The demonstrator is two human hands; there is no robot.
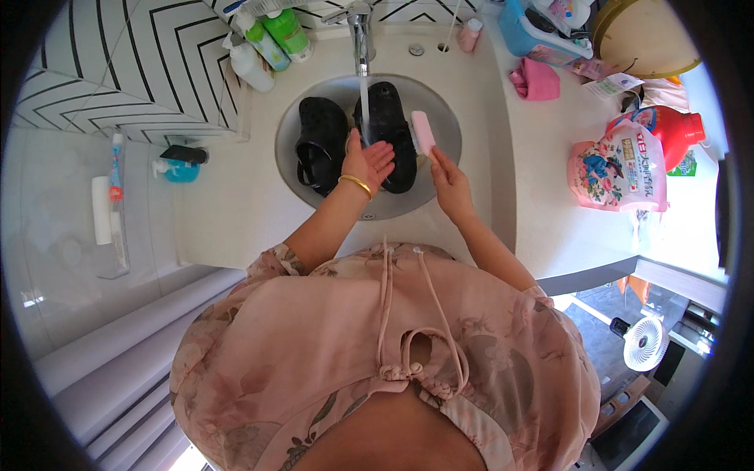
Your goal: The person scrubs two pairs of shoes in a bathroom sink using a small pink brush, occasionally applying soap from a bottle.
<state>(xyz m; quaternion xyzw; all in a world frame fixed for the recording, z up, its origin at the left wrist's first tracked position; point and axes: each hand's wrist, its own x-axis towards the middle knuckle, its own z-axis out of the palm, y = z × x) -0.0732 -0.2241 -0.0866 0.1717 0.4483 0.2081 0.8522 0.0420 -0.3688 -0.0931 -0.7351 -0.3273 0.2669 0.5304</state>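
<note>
Two black clogs lie in the oval metal sink basin [442, 188]. The left clog [321, 129] rests with its upper and heel strap showing, and the right clog [389, 106] shows its sole side. Water runs from the chrome faucet [359, 35] in a stream over the right clog. My left hand [371, 162], with a gold bangle [357, 185] at the wrist, is palm up with fingers apart beside that clog, below the stream. My right hand [452, 182] grips the handle of a pink brush [423, 132], its bristles facing the right clog.
At the back left stand a white pump bottle [250, 65] and green bottles [288, 35]. A blue soap dispenser [180, 168] is on the left. To the right are a pink cloth [535, 79], a blue basket [539, 41], a pink refill pouch [618, 168] and a red jug [677, 132].
</note>
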